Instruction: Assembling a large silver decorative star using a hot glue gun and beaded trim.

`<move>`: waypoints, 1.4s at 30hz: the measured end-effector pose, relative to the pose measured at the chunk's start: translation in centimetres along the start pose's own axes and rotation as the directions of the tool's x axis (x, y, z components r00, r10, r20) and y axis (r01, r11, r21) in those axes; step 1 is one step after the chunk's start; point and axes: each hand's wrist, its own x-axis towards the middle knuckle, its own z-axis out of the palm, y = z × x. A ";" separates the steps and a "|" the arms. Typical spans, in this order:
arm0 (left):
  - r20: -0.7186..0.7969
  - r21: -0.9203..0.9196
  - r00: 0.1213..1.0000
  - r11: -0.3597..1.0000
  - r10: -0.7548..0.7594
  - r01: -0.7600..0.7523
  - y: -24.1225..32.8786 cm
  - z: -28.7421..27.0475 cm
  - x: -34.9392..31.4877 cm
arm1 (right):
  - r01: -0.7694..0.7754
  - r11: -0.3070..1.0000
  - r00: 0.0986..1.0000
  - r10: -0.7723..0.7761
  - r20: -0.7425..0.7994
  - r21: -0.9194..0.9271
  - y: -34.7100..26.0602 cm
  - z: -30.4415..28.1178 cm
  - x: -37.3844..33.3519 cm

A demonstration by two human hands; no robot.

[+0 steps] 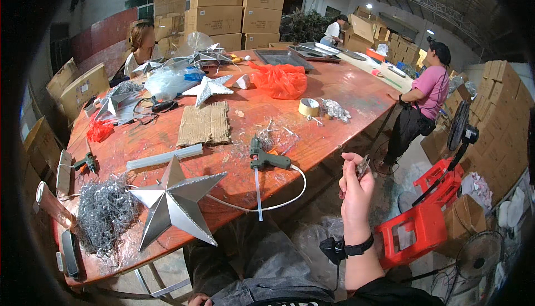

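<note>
My right hand (356,189) is raised beyond the table's right edge, its fingers closed on a small crumpled grey-brown piece (363,166). What that piece is, I cannot make out. Only a little of my left hand (199,300) shows, low against my dark clothes, so its grip is hidden. In front of me a large silver star (171,201) lies on the red table (317,133). To its right rests a green glue gun (267,158) with a clear glue stick and a white cord. Silver tinsel (108,211) is heaped left of the star.
Cardboard (204,123), a tape roll (308,107), a red plastic bag (281,80) and more stars (208,88) lie farther back. Red stools (412,234) and fans (479,256) stand at right. One person (429,88) stands at the table's right side; another (142,47) is at far left.
</note>
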 end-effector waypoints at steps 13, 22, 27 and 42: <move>-0.009 0.057 0.996 0.994 0.091 -0.091 1.0 0.2 0.0 | -0.053 0.997 0.996 0.049 0.080 0.049 -0.2 0.0 -0.4; 0.001 0.026 0.993 0.992 0.120 -0.120 -0.2 0.1 0.1 | -0.025 0.998 1.000 0.025 0.012 0.066 0.0 -0.4 -0.3; -0.002 0.073 0.991 0.989 0.132 -0.132 0.9 0.1 0.0 | 0.005 1.000 1.000 -0.005 0.007 -0.031 0.0 -0.3 -0.5; -0.026 0.047 0.993 0.992 0.118 -0.117 2.7 0.4 -0.4 | 0.140 0.933 0.988 -0.110 0.108 -0.332 0.5 -0.3 -0.5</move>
